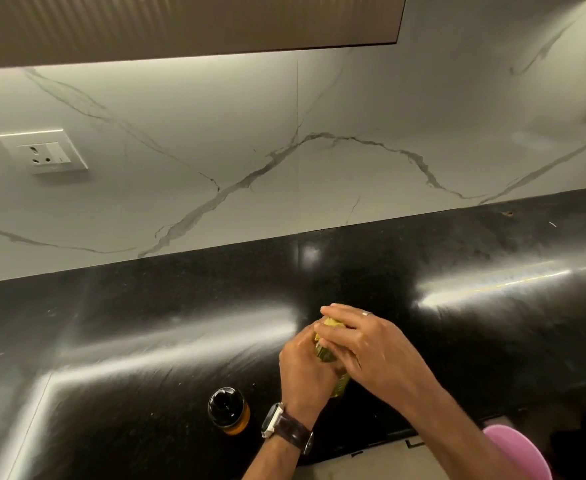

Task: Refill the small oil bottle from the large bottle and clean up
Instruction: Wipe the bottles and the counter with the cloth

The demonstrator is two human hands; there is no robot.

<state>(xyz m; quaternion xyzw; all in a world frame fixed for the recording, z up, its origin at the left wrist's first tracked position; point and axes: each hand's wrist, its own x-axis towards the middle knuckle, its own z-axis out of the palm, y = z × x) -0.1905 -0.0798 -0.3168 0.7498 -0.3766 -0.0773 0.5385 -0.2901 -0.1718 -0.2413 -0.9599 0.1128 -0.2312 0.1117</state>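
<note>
Two hands (340, 355) grip large bottle (324, 351); label unreadable; small bottle (228, 410) beside.

Most of the large yellow-green plastic oil bottle (324, 351) is buried under both hands, so only slivers of cap and side show. Can't tell how the cap sits. The pink rounded plastic thing (516, 448) bottom right is cut off by the edge. The small dark-capped amber bottle's (228, 410) label is unreadable.
</note>
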